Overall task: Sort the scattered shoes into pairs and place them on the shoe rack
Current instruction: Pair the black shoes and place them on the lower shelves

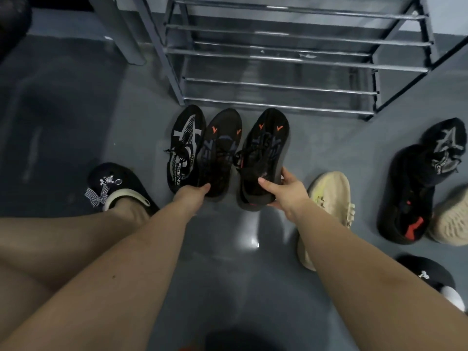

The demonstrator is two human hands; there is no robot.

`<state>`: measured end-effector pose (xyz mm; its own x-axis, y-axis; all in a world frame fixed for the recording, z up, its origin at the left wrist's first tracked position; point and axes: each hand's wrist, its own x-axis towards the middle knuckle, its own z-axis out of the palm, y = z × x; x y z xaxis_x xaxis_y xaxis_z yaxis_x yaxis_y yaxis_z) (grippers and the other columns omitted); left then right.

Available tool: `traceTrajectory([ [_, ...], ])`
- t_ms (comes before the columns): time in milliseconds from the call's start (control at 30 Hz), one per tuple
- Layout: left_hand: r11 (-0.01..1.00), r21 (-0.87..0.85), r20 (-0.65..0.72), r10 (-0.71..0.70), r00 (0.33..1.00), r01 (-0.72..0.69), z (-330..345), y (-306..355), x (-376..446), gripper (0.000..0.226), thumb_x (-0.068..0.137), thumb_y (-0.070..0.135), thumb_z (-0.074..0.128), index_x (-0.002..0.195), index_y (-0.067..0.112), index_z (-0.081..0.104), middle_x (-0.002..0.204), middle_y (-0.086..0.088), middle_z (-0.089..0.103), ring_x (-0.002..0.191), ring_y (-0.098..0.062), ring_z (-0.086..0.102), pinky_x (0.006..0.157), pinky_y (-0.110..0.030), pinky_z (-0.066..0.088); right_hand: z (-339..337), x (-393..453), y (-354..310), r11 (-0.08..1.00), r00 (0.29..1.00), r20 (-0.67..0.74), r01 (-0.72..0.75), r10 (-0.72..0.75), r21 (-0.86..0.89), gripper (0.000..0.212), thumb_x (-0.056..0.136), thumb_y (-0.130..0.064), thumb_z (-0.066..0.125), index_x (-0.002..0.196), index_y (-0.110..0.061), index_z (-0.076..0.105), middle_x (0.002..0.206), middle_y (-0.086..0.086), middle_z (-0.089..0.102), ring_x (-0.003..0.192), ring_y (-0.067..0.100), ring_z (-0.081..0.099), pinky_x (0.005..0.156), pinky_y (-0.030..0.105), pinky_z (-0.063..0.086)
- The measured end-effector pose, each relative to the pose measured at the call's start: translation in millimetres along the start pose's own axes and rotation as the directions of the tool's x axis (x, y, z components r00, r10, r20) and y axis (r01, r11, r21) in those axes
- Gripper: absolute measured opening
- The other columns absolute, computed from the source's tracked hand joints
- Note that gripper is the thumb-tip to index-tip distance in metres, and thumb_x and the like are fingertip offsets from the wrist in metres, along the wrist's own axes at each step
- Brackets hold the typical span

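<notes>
The black and white sneaker (pixel 186 148), left of centre in the frame, carries white capital letters along its side near the heel; they read roughly "PRORENG", though the last letters run out of sight. Smaller print beside them is too blurred to read. No other lettering is legible.

Entryway or shoe-storage corner of a home. A tiered metal shoe rack (pixel 291 62) with chrome bars stands on a smooth grey floor (pixel 76 102), against a grey wall. Black and beige sneakers (pixel 329 196) lie scattered before it; the person wears decorated black house clogs (pixel 119 186).
</notes>
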<state>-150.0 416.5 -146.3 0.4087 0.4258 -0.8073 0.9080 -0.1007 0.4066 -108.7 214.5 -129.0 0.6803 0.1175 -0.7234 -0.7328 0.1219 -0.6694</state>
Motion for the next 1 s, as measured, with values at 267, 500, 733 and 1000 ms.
traceTrajectory([
  [267, 0.926, -0.326, 0.148, -0.151, 0.977, 0.192, 15, 4, 21, 0.067, 0.085, 0.044, 0.063, 0.139, 0.012, 0.041, 0.143, -0.007, 0.043, 0.124, -0.026, 0.047, 0.093, -0.033, 0.047, -9, 22, 14, 0.991, 0.992, -0.021, -0.124, 0.123, -0.059, 0.056, 0.078, -0.020, 0.077, 0.126, -0.029, 0.051, 0.119, 0.001, 0.066, 0.100, 0.020, 0.067, 0.072, 0.032, 0.058],
  [500, 0.812, -0.520, 0.191, -0.192, 0.963, 0.265, 21, 9, 38, 0.072, 0.070, 0.041, 0.079, 0.131, 0.014, 0.053, 0.129, -0.007, 0.058, 0.113, -0.028, 0.058, 0.097, -0.046, 0.048, -4, 36, 15, 0.964, 0.993, -0.037, -0.118, 0.112, -0.238, 0.063, 0.066, -0.025, 0.085, 0.113, -0.032, 0.043, 0.113, -0.006, 0.062, 0.105, 0.020, 0.062, 0.087, 0.042, 0.054],
  [733, 0.754, -0.588, 0.175, -0.237, 0.956, 0.295, 22, 13, 41, 0.069, 0.071, 0.035, 0.080, 0.130, 0.012, 0.053, 0.128, -0.011, 0.058, 0.112, -0.034, 0.057, 0.091, -0.056, 0.049, -2, 37, 17, 0.955, 0.997, -0.026, -0.082, 0.078, -0.284, 0.074, 0.061, -0.022, 0.088, 0.117, -0.029, 0.040, 0.122, -0.002, 0.059, 0.111, 0.022, 0.060, 0.094, 0.045, 0.052],
  [1000, 0.730, -0.611, 0.166, -0.260, 0.951, 0.306, 43, 4, 53, 0.112, 0.030, 0.057, 0.088, 0.129, 0.020, 0.050, 0.123, -0.001, 0.061, 0.102, -0.020, 0.063, 0.073, -0.028, 0.054, -7, 30, 15, 0.983, 0.996, -0.078, -0.056, 0.042, -0.173, 0.055, 0.073, -0.020, 0.082, 0.113, -0.026, 0.045, 0.102, -0.006, 0.064, 0.103, 0.023, 0.065, 0.091, 0.044, 0.054],
])
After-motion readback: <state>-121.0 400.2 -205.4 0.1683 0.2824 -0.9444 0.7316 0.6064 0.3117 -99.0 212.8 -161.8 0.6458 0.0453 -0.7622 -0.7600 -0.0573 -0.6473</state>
